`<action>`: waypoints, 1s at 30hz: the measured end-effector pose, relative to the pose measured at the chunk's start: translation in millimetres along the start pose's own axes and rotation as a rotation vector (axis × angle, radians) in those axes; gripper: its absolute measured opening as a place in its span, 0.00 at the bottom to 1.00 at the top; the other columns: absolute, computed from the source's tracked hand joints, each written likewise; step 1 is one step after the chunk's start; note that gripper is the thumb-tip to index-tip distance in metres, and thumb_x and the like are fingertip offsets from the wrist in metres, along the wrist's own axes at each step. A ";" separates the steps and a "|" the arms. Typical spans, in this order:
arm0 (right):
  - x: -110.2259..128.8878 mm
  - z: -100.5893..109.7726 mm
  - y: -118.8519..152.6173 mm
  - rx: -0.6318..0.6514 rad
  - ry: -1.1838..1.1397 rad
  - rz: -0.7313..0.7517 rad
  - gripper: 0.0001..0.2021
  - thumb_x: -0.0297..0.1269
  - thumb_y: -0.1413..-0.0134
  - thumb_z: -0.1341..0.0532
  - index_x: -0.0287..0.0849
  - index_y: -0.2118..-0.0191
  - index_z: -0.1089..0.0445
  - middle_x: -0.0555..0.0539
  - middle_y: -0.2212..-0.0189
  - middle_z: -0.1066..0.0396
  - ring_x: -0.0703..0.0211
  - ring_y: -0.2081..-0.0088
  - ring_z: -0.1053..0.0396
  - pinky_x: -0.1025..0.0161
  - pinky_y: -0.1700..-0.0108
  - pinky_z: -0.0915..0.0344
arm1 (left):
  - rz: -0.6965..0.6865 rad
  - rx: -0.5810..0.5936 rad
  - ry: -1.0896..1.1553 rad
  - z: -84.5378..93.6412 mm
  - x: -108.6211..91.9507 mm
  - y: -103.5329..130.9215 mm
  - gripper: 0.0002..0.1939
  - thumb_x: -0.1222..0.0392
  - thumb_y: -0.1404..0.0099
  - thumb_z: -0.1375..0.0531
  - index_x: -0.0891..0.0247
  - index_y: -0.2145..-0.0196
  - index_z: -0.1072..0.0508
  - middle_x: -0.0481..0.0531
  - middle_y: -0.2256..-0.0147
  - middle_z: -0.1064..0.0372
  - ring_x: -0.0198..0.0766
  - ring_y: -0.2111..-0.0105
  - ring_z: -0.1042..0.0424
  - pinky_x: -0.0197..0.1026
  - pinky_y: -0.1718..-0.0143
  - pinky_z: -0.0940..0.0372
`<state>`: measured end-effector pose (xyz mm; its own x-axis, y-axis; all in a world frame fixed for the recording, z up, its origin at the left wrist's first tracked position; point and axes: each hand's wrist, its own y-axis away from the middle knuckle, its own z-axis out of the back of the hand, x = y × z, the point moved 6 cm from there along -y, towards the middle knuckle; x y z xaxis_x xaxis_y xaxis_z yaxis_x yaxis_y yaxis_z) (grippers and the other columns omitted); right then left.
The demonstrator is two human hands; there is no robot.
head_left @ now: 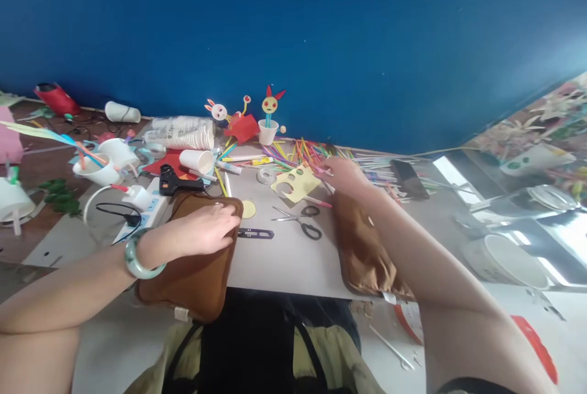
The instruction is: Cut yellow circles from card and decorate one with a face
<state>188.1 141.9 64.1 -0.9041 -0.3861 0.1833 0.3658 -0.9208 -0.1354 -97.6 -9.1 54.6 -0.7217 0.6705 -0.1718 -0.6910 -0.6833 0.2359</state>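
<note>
My left hand lies on a brown padded cushion, its fingers loosely bent and apart, holding nothing. Close to its fingertips are a yellow paper disc and small dark thread snips. My right hand reaches over the pile of coloured pipe cleaners. Its fingers are drawn together at the pile; what they pinch, if anything, cannot be made out. Beside them lies a yellow sheet with round holes cut out. Scissors lie spread between my hands. A second brown cushion is under my right forearm.
A black glue gun rests near a white power strip with cables. Stacked paper cups and a cup with a red-eared paper figure stand at the back. A phone and plastic tub are on the right.
</note>
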 end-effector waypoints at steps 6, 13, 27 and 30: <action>-39.2 -4.8 15.7 0.061 0.013 -0.055 0.07 0.32 0.49 0.37 0.47 0.63 0.25 0.45 0.66 0.26 0.45 0.63 0.29 0.51 0.59 0.35 | 0.227 -0.058 0.048 15.9 33.7 -13.7 0.07 0.59 0.37 0.47 0.61 0.68 0.30 0.54 0.67 0.27 0.44 0.67 0.28 0.42 0.71 0.42; -39.6 -4.0 -9.5 -0.015 -0.049 -0.051 0.15 0.37 0.46 0.40 0.43 0.53 0.26 0.42 0.64 0.24 0.47 0.62 0.28 0.52 0.59 0.34 | 0.530 -0.203 0.086 35.4 69.1 -33.8 0.11 0.59 0.42 0.43 0.60 0.62 0.24 0.54 0.64 0.24 0.43 0.68 0.27 0.40 0.71 0.40; -20.6 -45.5 1.4 -0.213 -0.248 0.066 0.12 0.34 0.47 0.43 0.40 0.58 0.25 0.43 0.66 0.22 0.53 0.64 0.27 0.58 0.60 0.35 | 0.541 -0.088 -0.058 60.2 119.4 -115.3 0.11 0.63 0.46 0.38 0.61 0.64 0.20 0.54 0.65 0.22 0.42 0.65 0.26 0.37 0.63 0.36; -16.7 -43.3 1.8 -0.233 -0.278 0.116 0.11 0.33 0.47 0.43 0.40 0.60 0.25 0.42 0.65 0.22 0.52 0.65 0.27 0.58 0.59 0.35 | 0.538 -0.014 -0.086 42.8 125.4 -115.8 0.12 0.64 0.49 0.36 0.60 0.65 0.20 0.56 0.64 0.23 0.45 0.64 0.26 0.40 0.62 0.36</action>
<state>194.3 149.1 18.6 -0.7535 -0.5166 0.4066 0.3728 -0.8452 -0.3830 -106.3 166.5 46.6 -0.9681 0.2459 0.0483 -0.2260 -0.9399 0.2558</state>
